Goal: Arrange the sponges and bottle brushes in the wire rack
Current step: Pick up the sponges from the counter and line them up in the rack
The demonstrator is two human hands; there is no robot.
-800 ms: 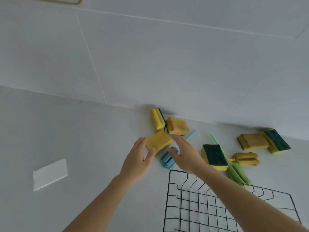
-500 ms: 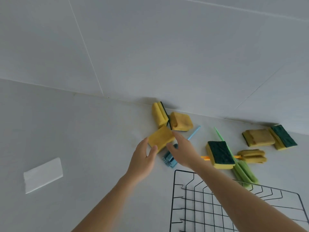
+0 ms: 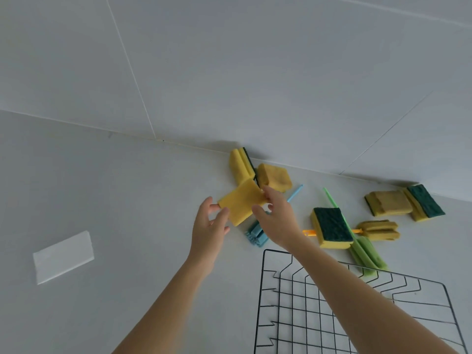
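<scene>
Yellow sponge (image 3: 241,205) now lifted off counter, frame centre, pinched between left hand (image 3: 210,231) and right hand (image 3: 277,221). Previously flat on surface. Wire rack (image 3: 265,290) lower right, empty as far as visible. Judgement: first sponge secured; transfer to rack follows.

I have one view only — the head camera, worn on the person and looking forward and down across the pale counter (image 3: 107,205) toward the tiled wall (image 3: 255,72) behind it. The wide lens bends the counter's back edge and tilts the whole scene. Both forearms reach in from the bottom edge, so the hands sit close, mid-frame. The wire rack (image 3: 264,290) is cut off at the lower right — nearest the lens.
</scene>
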